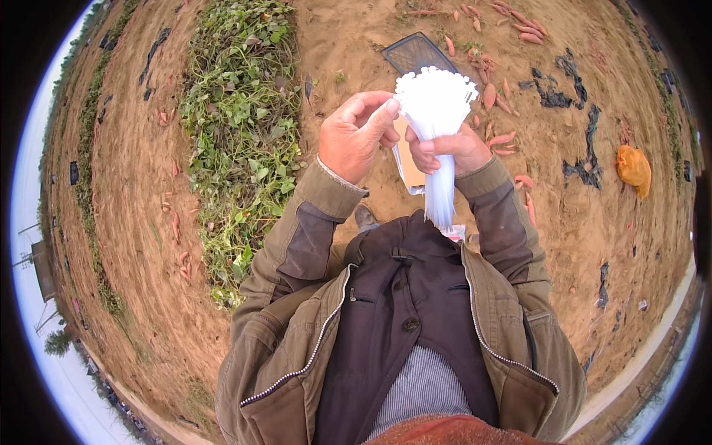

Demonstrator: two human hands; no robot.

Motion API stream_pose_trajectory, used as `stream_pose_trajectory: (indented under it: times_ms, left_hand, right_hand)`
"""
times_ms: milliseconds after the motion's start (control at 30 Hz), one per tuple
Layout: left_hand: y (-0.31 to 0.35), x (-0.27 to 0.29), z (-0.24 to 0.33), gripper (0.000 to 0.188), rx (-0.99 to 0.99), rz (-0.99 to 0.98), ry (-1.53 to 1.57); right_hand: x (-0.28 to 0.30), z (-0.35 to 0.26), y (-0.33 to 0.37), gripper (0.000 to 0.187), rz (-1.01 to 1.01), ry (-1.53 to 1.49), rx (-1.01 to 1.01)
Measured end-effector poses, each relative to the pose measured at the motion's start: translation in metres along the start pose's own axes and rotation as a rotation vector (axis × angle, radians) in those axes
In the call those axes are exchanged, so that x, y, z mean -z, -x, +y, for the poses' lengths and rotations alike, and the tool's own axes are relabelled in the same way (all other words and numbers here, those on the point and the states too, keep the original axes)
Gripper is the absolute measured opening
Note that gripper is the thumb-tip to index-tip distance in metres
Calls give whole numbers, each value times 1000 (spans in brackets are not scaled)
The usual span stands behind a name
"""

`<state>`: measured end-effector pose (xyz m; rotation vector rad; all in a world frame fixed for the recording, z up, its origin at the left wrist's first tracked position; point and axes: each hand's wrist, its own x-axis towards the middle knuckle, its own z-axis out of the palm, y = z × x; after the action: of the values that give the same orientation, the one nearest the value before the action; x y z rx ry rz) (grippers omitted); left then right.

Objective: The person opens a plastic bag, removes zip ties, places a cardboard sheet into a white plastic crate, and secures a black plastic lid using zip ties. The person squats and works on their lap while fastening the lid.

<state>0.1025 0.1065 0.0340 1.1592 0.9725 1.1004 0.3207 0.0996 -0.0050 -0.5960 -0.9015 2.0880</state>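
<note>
A thick bundle of white cable ties (437,111) stands upright in front of me, its square heads fanned out at the top and its thin tails hanging down. My right hand (458,147) is wrapped around the bundle's middle. At the left edge of the heads, my left hand (357,132) is closed in a pinch of thumb and forefinger, touching a cable tie there; the exact grip is partly hidden. Behind the bundle shows a brown and white cardboard box (409,159), partly covered by the ties and my right hand.
A black plastic crate (417,55) lies on the sandy soil ahead. Sweet potatoes (528,31) are scattered to the right. Leafy green vines (241,111) form a strip on the left. Torn black plastic film (586,167) and an orange bag (633,170) lie farther right.
</note>
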Motion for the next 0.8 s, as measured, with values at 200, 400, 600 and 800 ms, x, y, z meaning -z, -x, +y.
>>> stream_pose_trajectory:
  times_ms: [200, 400, 600, 800]
  left_hand:
    - [10, 1, -9, 21, -185, 169, 40]
    - [17, 82, 19, 24, -575, 616, 13]
    - [23, 118, -3, 25, -340, 774, -18]
    - [26, 34, -68, 21, 4, 401, 553]
  right_hand:
    - [5, -5, 2, 34, 18, -49, -42]
    - [18, 0, 15, 34, 86, -30, -21]
    - [23, 2, 19, 32, 38, -166, 23]
    - [-5, 26, -4, 31, -102, -194, -141]
